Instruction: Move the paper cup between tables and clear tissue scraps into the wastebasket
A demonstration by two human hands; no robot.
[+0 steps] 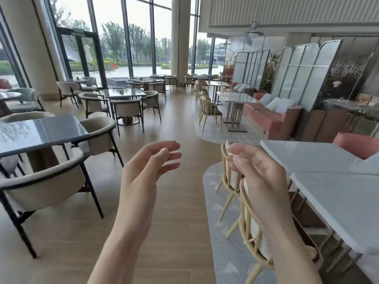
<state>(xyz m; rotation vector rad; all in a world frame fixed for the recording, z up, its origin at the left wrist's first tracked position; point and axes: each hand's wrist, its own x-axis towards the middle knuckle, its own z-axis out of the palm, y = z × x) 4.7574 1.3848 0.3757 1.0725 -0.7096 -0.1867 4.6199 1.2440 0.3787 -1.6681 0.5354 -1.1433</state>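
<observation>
Both my hands are raised in front of me over the wooden aisle floor, and neither holds anything. My left hand [147,167] has its fingers loosely bent, palm turned to the right. My right hand [258,171] hangs with relaxed, slightly curled fingers in front of a wicker chair. No paper cup, tissue scraps or wastebasket can be seen. A white marble table [320,158] stands at my right and a dark glass table [41,132] at my left.
Yellow wicker chairs [252,232] stand along the white tables on a patterned rug at right. Beige armchairs [41,181] with black legs surround the glass tables at left. A wooden aisle [176,119] runs ahead between them. Pink sofas [272,117] and screens line the right wall.
</observation>
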